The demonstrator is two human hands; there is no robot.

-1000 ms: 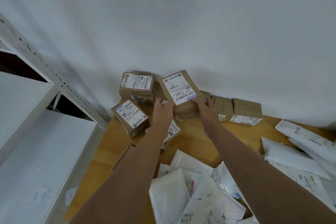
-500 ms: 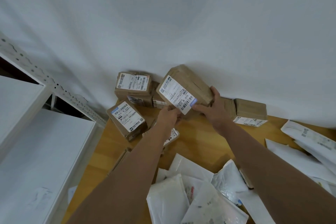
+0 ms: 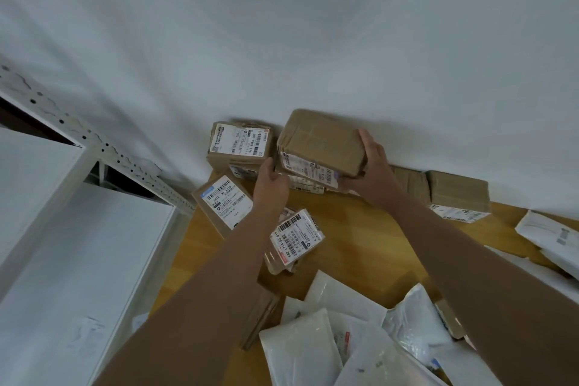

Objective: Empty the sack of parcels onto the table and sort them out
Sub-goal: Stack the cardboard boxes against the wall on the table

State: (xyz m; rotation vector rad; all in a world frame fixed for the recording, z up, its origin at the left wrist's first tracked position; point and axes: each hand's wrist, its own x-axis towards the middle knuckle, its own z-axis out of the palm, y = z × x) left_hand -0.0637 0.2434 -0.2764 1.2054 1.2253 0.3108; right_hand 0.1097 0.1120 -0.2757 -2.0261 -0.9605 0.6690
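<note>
Cardboard parcel [image 3: 322,142], brown and taped, is held tilted at the back of the wooden table [image 3: 369,235], close to the white wall [image 3: 313,25], its label face turned toward the camera and downward. It sits over another brown box whose label shows just beneath it.

Right hand [image 3: 371,171] grips the parcel's right end: fingers curled over the top corner, thumb tucked under the lower edge. Left hand [image 3: 271,183] is at the lower left corner, fingers loosely curled; whether they touch the box or only hover by it, cannot tell.

Handling, as judged: rigid carton, holds its shape, likely light to moderate since 1 hand appears to carry most of it. Tape bands look smooth and could slip. Best hold is on opposite short ends or under the bottom edge, palms flat on the cardboard, not on the glossy label.

Counts, visible only:
- Brown boxes: about 8. The held parcel; 1 beneath it; 1 stacked box at the wall [image 3: 239,144] with another part-hidden under it; 1 angled box [image 3: 224,202] by the left forearm; 1 small labelled box [image 3: 296,236] between the arms; 2 at the wall right of the right hand [image 3: 457,194].
- Flat brown mailer or card stack [image 3: 261,313] near the left elbow: 1.
- White poly bags [image 3: 316,351]: overlapping heap in front, at least 5; 2 more at the right edge [image 3: 551,238]. Exact number not clear.
- Metal shelving [image 3: 78,135]: 1 unit, left.

Sack itself not in sight.
</note>
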